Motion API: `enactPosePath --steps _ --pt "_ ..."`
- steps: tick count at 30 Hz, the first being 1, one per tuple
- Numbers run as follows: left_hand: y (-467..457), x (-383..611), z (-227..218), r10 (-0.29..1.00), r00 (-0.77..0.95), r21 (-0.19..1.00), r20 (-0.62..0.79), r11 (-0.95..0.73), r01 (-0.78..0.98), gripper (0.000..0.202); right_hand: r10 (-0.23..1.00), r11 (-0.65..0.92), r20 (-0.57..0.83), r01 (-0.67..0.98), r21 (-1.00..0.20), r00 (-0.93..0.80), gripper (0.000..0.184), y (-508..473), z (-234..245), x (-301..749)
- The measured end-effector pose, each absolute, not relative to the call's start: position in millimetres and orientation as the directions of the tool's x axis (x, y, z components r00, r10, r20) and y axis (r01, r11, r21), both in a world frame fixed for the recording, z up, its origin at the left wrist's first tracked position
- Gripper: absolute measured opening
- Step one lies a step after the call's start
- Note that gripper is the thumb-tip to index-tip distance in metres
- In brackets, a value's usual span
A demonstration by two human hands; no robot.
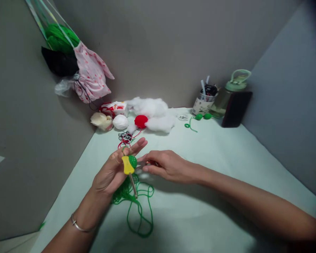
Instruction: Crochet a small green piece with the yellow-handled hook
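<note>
My left hand [113, 170] holds a small round green crochet piece [132, 161] between thumb and fingers, with two fingers stretched out. Against that piece is a crochet hook with a yellow handle [128, 166], its metal shaft pointing down. A loop of green yarn passes round the thumb area. Below the hand, loose green yarn [144, 228] lies in a tangle and long loops on the table. My right hand [171, 167] is closed just right of the piece on a small red-and-metal tool [153, 163], which looks like scissors; the fingers mostly hide it.
Along the back lie white stuffing [150, 107], a red ball [141, 121], a white ball [120, 122] and tangled thread [125, 137]. At right stand a pen cup [203, 105], a bottle [235, 84], a phone [237, 109] and green crochet pieces [198, 117]. A pink bag [92, 73] hangs left.
</note>
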State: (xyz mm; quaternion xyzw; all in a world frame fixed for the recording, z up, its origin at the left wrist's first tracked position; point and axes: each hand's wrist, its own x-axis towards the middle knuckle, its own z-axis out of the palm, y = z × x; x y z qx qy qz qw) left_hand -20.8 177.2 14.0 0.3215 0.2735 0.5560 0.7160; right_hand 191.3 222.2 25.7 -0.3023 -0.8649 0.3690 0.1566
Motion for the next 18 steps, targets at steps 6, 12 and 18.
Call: enactPosePath --steps 6,12,18 --pt "182.1 -16.7 10.7 0.982 0.167 0.770 -0.085 0.171 -0.615 0.020 0.479 0.624 0.034 0.312 -0.717 -0.877 0.021 233.6 18.6 182.7" --pt "180.4 -15.1 5.4 0.966 0.216 0.742 -0.144 0.250 -0.622 0.017 0.428 0.652 0.093 0.236 -0.721 -0.899 0.025 241.7 9.0 173.4" --pt "171.2 -14.8 16.9 0.967 0.250 0.745 -0.043 0.198 -0.637 0.017 0.069 0.401 -0.012 0.039 -0.915 -0.998 0.035 207.9 25.9 185.6"
